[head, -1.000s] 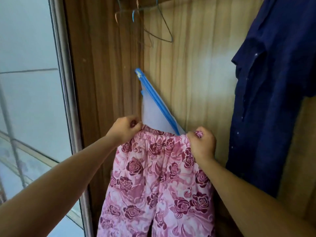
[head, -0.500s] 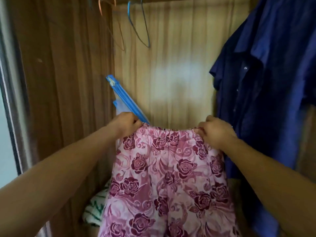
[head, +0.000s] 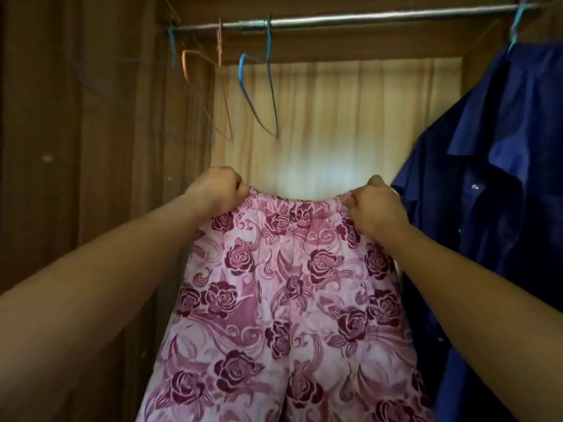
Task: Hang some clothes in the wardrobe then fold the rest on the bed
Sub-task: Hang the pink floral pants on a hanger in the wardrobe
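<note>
Both fists are closed on the waistband: left hand [head: 217,190] at 9 o'clock, right hand [head: 374,205] at 3. The pink floral trousers [head: 286,300] hang limp between them, looking light and soft. At 12 o'clock, 2 empty wire hangers [head: 259,95] dangle from the rail [head: 365,21].

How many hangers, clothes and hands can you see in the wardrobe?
Hangers: 4 (left blue hanger, orange hanger, middle blue hanger, shirt's blue hanger)
Clothes: 2 (pink flowery trousers, navy shirt)
Hands: 2 (left hand, right hand)
Total: 8
</note>
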`<state>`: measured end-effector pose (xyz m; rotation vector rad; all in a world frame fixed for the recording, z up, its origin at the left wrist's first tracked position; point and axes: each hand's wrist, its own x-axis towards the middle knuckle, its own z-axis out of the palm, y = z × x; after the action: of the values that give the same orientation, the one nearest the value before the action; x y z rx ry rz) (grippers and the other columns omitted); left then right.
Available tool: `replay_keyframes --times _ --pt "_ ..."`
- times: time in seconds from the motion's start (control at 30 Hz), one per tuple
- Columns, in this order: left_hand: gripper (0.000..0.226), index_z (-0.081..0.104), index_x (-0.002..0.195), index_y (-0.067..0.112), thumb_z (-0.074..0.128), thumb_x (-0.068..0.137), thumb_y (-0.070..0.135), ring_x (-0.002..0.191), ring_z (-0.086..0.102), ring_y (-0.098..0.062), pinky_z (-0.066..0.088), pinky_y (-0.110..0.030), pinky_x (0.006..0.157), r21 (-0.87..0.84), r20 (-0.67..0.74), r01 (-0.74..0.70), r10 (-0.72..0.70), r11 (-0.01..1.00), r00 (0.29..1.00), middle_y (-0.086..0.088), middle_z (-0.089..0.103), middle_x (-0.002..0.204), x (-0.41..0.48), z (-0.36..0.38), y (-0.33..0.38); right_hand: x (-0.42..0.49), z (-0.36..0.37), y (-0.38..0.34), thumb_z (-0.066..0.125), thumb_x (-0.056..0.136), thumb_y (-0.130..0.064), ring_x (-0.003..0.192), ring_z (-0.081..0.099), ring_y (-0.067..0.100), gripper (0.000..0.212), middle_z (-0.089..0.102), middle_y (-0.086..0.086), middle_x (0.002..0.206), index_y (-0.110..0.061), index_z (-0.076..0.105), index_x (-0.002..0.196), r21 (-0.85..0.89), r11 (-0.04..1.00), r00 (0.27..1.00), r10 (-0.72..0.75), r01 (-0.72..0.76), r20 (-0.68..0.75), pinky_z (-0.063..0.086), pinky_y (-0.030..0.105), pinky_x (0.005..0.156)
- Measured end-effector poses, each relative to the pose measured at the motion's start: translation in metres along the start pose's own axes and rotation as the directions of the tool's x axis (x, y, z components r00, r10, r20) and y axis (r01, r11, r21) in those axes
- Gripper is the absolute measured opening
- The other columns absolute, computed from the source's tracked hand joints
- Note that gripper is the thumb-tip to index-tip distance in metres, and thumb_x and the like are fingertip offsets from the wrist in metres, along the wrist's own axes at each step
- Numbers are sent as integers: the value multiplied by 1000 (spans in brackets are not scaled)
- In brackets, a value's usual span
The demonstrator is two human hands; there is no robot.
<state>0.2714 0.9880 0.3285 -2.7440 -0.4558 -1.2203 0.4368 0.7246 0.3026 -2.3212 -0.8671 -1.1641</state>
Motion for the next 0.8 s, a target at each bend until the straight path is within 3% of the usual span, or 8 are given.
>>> replay_keyframes --times 0.13,0.2,0.37,0.43,0.53,0.67,0.73,0.8 --pt "33 63 82 8 50 96 34 82 60 -36 40 -33 67 -36 -86 93 -95 995 992 -19 66 89 22 -30 -7 41 -13 -19 42 101 -59 88 58 36 66 52 19 102 -10 57 61 220 972 989 105 -80 -104 47 35 74" --pt "32 62 81 8 52 96 35 81 58 -34 41 -32 67 -29 -93 145 -147 989 985 -16 62 84 23 -31 -6 48 -10 -23 52 99 -52 88 62 38 59 54 16 92 -13 42 57 280 950 983 164 -135 -83 44 33 69" --pt "40 72 104 4 55 93 38 100 65 -35 54 -34 80 102 190 245 -261 964 947 -19 71 106 -5 11 -3 14 35 -22 58 92 -21 92 66 38 33 61 22 96 -5 50 64 330 921 964 131 -205 232 51 33 72" --pt "43 70 114 8 58 93 43 106 65 -31 54 -33 88 143 298 244 -277 959 914 -14 70 115 -29 36 2 -13 56 -23 58 88 -25 100 64 39 29 60 25 103 -2 58 70 294 926 898 91 -235 431 51 32 87" --pt "40 71 114 15 60 94 49 105 66 -24 49 -26 81 100 496 201 -224 975 839 -4 71 117 -73 75 11 -61 87 -19 65 75 -45 108 62 36 56 62 24 116 3 70 103 301 911 779 34 -282 627 45 29 85" --pt "42 73 105 9 63 86 45 92 70 -26 53 -28 72 130 646 233 -261 964 717 -11 73 105 -131 133 17 -121 136 -18 54 96 -20 113 59 29 26 62 7 102 -4 71 108 262 949 700 -66 -176 711 39 27 91" --pt "49 68 116 11 61 87 49 100 66 -30 54 -29 81 160 680 235 -280 959 677 -13 66 116 -157 167 13 -146 160 -22 54 95 -14 115 58 30 22 58 7 100 -4 69 108 267 951 650 -105 -154 752 40 33 97" --pt "50 57 131 15 63 89 43 116 57 -35 49 -34 99 134 702 276 -287 952 652 -15 48 133 -180 197 4 -167 186 -25 57 92 -13 121 55 33 29 60 12 117 -2 65 118 273 943 587 -113 -190 802 38 35 105"
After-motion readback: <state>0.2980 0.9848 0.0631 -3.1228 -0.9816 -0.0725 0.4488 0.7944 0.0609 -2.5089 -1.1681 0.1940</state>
